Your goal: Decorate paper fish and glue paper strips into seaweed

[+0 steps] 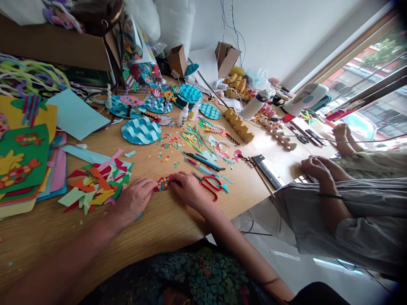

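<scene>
Between my two hands lies a small red paper fish [163,184] covered in yellow and multicoloured dots, low over the wooden table [178,228]. My left hand [135,199] has its fingertips closed on the left end of the fish. At the opposite end, the bent fingers of my right hand [186,188] pinch it and hide part of it. Red-handled scissors [211,183] rest just right of my right hand. Beside my left hand is a heap of coloured paper scraps [95,184].
Pens [203,160], confetti dots [168,145] and a wavy blue paper disc [140,131] lie beyond my hands. Two glue bottles [183,115] stand farther back. Coloured sheets [51,169] are stacked at left. Another person's hands [321,167] are at the right table edge.
</scene>
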`<state>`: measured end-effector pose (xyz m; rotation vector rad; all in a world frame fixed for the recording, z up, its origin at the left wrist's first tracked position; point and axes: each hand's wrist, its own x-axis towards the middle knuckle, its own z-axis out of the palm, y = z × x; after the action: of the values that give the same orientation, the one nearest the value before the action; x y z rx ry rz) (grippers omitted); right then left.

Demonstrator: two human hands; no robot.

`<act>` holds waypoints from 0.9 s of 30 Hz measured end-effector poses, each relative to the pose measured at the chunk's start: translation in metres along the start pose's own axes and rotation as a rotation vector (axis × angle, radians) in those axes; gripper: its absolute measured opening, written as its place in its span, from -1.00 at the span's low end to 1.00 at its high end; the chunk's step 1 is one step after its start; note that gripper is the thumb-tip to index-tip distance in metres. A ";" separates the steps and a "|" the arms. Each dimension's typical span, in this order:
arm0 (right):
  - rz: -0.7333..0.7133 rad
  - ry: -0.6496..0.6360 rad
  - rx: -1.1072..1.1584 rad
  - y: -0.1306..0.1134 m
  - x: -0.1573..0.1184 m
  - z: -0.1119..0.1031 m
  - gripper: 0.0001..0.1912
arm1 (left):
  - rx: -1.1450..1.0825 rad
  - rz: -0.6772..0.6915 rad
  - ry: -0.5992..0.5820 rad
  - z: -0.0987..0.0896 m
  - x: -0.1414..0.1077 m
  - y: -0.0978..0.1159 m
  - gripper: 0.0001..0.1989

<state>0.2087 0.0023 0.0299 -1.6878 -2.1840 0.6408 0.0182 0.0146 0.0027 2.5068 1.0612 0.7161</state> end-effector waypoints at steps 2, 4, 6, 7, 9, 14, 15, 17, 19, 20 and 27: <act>0.011 -0.010 -0.021 -0.002 0.001 0.001 -0.78 | 0.004 -0.008 -0.013 -0.001 0.000 0.001 -0.72; 0.024 -0.018 -0.036 -0.003 0.001 0.001 -0.78 | 0.004 -0.019 -0.023 -0.001 0.000 0.001 -0.71; 0.025 -0.015 -0.021 -0.002 0.002 0.000 -0.79 | 0.001 -0.028 -0.028 -0.002 0.000 0.001 -0.71; 0.021 -0.008 0.003 -0.002 0.002 0.000 -0.80 | -0.002 -0.029 -0.028 -0.001 0.000 0.001 -0.71; 0.011 0.015 0.069 0.000 0.002 -0.001 -0.82 | -0.007 -0.029 -0.024 0.000 0.000 0.000 -0.71; -0.015 0.014 0.083 -0.001 0.001 -0.002 -0.82 | -0.010 -0.031 -0.028 0.001 -0.001 -0.002 -0.71; -0.013 0.006 0.057 -0.001 0.000 -0.002 -0.81 | -0.010 -0.031 -0.034 0.001 -0.001 -0.002 -0.71; -0.001 -0.008 0.016 -0.002 0.000 -0.001 -0.80 | -0.009 -0.028 -0.034 0.001 -0.001 -0.002 -0.70; 0.007 -0.002 0.021 -0.002 0.000 -0.001 -0.80 | -0.008 -0.018 -0.021 0.001 -0.001 -0.001 -0.70; 0.003 0.006 0.039 -0.001 0.000 -0.001 -0.80 | -0.005 -0.013 -0.015 0.001 -0.001 -0.001 -0.70; 0.012 -0.003 0.013 -0.002 0.001 -0.002 -0.78 | 0.008 0.001 -0.007 0.000 0.000 -0.001 -0.72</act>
<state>0.2075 0.0030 0.0329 -1.6952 -2.1687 0.6596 0.0175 0.0149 0.0019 2.5152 1.0625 0.7042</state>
